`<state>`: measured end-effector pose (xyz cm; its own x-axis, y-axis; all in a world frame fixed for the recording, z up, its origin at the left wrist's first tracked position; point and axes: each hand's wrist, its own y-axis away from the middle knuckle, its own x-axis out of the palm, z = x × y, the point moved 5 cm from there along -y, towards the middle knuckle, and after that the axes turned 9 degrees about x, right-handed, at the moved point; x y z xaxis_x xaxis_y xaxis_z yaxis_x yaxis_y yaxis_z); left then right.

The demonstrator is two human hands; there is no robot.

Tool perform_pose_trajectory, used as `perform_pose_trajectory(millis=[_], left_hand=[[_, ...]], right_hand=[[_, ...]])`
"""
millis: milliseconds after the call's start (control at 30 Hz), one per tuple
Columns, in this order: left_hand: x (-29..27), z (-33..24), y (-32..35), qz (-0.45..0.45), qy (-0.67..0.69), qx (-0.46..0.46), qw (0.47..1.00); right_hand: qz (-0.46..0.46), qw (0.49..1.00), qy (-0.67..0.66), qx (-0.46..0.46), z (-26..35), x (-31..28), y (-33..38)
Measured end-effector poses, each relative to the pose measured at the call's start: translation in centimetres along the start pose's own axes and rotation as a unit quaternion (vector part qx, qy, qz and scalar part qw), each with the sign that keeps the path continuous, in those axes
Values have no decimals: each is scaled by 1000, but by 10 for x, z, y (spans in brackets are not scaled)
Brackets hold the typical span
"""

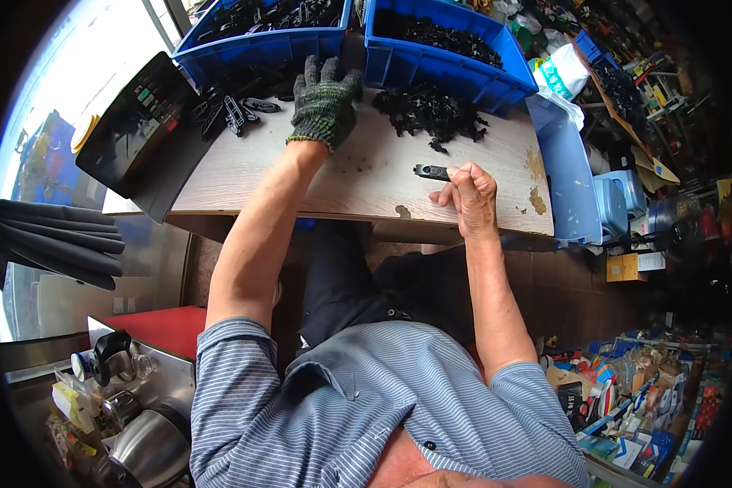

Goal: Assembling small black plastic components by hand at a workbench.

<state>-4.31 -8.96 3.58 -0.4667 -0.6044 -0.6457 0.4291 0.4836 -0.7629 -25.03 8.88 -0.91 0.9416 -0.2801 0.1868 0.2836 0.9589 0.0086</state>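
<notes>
My left hand (325, 104), in a dark green and grey knitted glove, reaches over the table to the foot of the left blue bin. Its fingers are apart, palm down, and nothing shows in them. Black oblong parts (234, 115), some with pale edges, lie in a loose heap to its left. Bare and closed, my right hand (470, 195) pinches one small black oblong part (431, 172) with slots in it, between thumb and fingers just above the tabletop. Beyond that hand sits a tangled pile of small black pieces (431, 114).
The pale wooden table (260, 183) has worn patches near its right edge. Two blue bins, a left one (260, 42) and a right one (455, 67), hold black parts at the back. A dark panel (138, 122) leans at left. A light blue tub (569, 179) stands at right.
</notes>
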Motion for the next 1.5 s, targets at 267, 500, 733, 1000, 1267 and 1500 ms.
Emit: perform_pose_trajectory(millis=[267,500,733,1000,1267,1500], left_hand=[[9,4,12,96,142,82,982],[-9,-10,31,145,68,114,981],[-4,-12,35,147,91,172,970],[-3,-7,41,100,155,163,969],[-11,-7,33,123,234,109,958],[-27,-6,35,4,217,70,974]], right_hand=[[-16,1000,-1,10,1,-3,-2],[-18,1000,-23,8,6,-9,-1],[-115,979,-148,86,4,-21,-4],[-361,913,-159,101,26,-103,-10],[-328,934,-63,130,21,-101,-12],[-205,953,104,196,14,-41,-33]])
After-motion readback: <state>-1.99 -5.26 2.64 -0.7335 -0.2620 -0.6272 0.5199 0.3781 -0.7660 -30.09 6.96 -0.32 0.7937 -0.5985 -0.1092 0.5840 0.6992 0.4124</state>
